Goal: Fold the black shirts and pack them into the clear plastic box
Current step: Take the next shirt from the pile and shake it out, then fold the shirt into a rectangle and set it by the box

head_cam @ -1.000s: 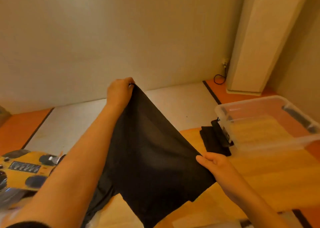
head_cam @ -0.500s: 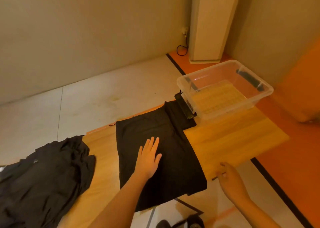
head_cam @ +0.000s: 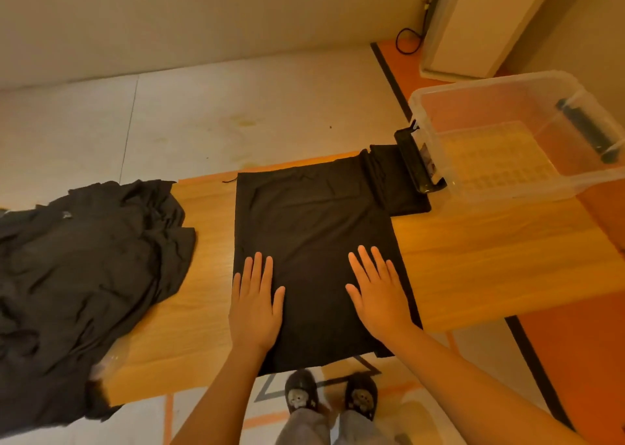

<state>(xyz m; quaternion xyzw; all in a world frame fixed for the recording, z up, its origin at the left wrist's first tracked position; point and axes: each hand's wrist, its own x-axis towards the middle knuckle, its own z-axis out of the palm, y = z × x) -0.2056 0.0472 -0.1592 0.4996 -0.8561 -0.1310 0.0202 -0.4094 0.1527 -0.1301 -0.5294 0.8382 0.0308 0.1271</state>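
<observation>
A black shirt lies spread flat on the wooden table, its near edge hanging over the table's front. My left hand presses flat on the shirt's near left part, fingers straight. My right hand lies flat on its near right part, fingers spread. A smaller folded black shirt sits at the far right of the spread one, against the clear plastic box. The box stands at the table's right end with nothing inside. A crumpled heap of black shirts covers the table's left end.
A black latch handle hangs on the box's near side, another on its far side. My feet in dark shoes stand below the table's front edge. A white column and a black cable are at the back wall.
The shirt was held up in the air by both hands, then laid flat on the table. My right hand has come onto the cloth beside the left one.
</observation>
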